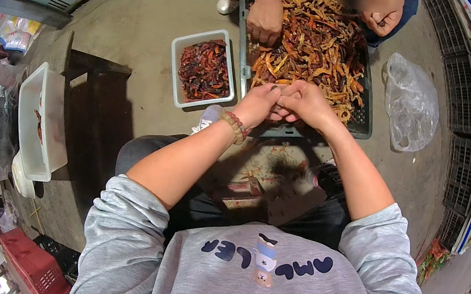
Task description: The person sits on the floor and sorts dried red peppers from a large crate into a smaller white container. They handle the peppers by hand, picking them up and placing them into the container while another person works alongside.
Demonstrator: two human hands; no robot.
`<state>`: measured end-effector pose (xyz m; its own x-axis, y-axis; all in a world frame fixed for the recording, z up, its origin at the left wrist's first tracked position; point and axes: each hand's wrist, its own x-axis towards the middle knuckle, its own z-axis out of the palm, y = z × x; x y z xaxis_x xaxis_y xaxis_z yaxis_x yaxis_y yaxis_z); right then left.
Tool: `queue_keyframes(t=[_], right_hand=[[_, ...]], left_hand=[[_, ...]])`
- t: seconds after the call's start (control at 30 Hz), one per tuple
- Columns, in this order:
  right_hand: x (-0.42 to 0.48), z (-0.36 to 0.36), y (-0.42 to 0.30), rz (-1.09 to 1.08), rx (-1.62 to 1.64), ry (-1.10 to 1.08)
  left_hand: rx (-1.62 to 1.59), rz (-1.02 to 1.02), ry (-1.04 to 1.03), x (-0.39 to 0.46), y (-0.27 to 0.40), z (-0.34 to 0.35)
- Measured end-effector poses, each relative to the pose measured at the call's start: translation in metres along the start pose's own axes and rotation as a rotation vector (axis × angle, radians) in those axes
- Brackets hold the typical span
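My left hand (261,104), with a beaded bracelet (234,127) at the wrist, meets my right hand (307,104) over the near end of a dark plastic crate (366,115). The fingers of both hands touch and overlap. A small dark spot shows by the left thumb; whether anything is pinched between the fingers is hidden. Dried chili peppers (314,47), orange to dark red, fill the crate beyond my hands. Left of the crate, a white plastic tub (172,74) on the floor holds darker red dried peppers (205,71).
Across the crate, another person's hand (265,20) reaches into the peppers and their other hand (383,19) is at the far right corner. A clear plastic bag (410,104) lies right. A white bin (55,139) stands on a wooden bench (68,212) at left; black crates (462,173) line the right.
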<state>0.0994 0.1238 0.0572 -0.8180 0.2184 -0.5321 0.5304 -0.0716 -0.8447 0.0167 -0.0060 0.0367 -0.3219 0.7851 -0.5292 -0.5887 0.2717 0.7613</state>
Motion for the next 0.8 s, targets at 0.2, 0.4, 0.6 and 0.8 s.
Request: queue_keyframes(t=[0.2, 0.4, 0.6, 0.8], right_hand=[[0.015, -0.040, 0.015, -0.078, -0.470, 0.243], [0.058, -0.024, 0.020, -0.130, -0.517, 0.241], [0.107, 0.013, 0.017, -0.379, -0.642, 0.384], [0.144, 0.028, 0.014, -0.556, -0.819, 0.308]], left_hand=[[0.166, -0.092, 0.030, -0.014, 0.010, 0.007], [0.268, -0.156, -0.030, -0.031, 0.016, 0.016], [0.186, -0.084, -0.009, -0.035, 0.022, 0.004], [0.113, 0.074, 0.002, -0.036, 0.028, 0.000]])
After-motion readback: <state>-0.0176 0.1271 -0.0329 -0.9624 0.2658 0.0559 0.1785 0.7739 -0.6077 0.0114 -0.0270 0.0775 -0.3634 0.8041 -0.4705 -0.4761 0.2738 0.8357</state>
